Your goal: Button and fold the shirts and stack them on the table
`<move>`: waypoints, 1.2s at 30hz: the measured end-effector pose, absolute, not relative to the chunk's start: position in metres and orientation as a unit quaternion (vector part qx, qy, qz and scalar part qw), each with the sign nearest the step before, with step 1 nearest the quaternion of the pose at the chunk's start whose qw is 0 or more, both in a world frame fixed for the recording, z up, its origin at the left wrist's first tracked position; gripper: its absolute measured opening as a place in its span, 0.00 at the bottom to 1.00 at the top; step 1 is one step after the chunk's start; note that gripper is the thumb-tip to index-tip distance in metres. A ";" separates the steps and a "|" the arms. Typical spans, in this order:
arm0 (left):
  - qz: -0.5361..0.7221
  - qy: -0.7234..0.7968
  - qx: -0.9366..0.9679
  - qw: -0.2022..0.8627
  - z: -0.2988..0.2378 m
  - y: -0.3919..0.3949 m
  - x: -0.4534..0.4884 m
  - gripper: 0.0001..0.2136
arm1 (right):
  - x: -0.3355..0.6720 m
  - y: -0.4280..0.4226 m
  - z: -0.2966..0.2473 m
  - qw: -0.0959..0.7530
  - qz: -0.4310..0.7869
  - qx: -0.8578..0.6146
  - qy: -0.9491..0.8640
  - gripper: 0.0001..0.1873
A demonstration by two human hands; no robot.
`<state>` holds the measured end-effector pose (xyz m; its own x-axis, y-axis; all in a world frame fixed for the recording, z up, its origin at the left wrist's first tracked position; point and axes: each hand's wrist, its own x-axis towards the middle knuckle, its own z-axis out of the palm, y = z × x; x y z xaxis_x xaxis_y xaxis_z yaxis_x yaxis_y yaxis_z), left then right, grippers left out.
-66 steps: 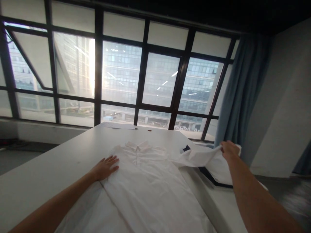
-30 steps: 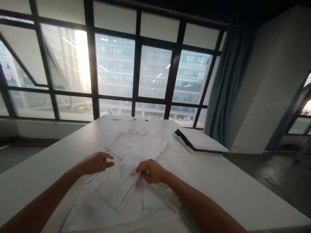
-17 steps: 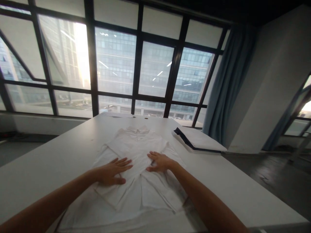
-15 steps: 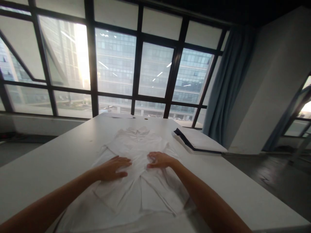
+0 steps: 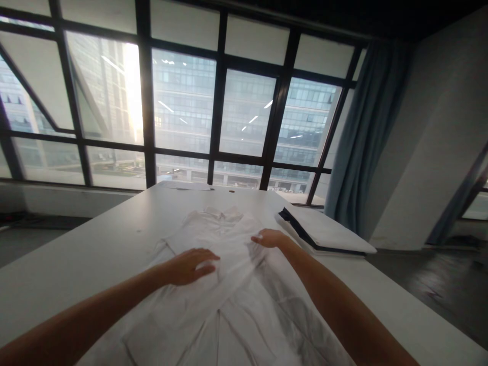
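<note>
A white collared shirt [image 5: 234, 259] lies spread on the white table [image 5: 114, 244], its collar pointing to the far end and its lower part loose and creased towards me. My left hand [image 5: 192, 265] rests on the left of the shirt's chest, open, thumb apart from the fingers. At the right shoulder side, my right hand [image 5: 270, 239] is closed on the cloth, its fingertips pinched together. Below that hand the fabric is raised in shaded folds.
To the right lies a stack of folded white and dark cloth [image 5: 331, 231]. Papers [image 5: 186, 186] sit at the far table end. Behind are black-framed windows [image 5: 244, 112] and a blue curtain [image 5: 366, 142].
My right hand has moved right and a little away from me, closing on the shirt and drawing its right side up. My left hand has shifted slightly right, still open.
</note>
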<state>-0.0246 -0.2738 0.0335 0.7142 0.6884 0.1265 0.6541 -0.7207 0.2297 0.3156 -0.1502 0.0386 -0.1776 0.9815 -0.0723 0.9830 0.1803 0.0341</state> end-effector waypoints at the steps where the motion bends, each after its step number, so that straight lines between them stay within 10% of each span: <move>1: 0.118 0.403 0.905 0.063 0.035 -0.256 -0.023 0.29 | 0.311 -0.144 0.040 0.015 0.013 0.643 0.766 0.43; 21: 0.076 0.628 0.774 -0.018 0.003 -0.025 -0.056 0.29 | 0.284 0.008 -0.005 -0.022 -0.052 0.683 0.729 0.40; 30: 0.045 0.631 0.774 -0.025 0.006 -0.020 -0.038 0.29 | 0.263 -0.012 0.015 -0.058 0.067 0.697 0.711 0.36; 36: 0.010 0.613 0.789 0.040 0.000 -0.069 -0.043 0.36 | 0.255 -0.069 0.011 0.022 -0.119 0.695 0.709 0.49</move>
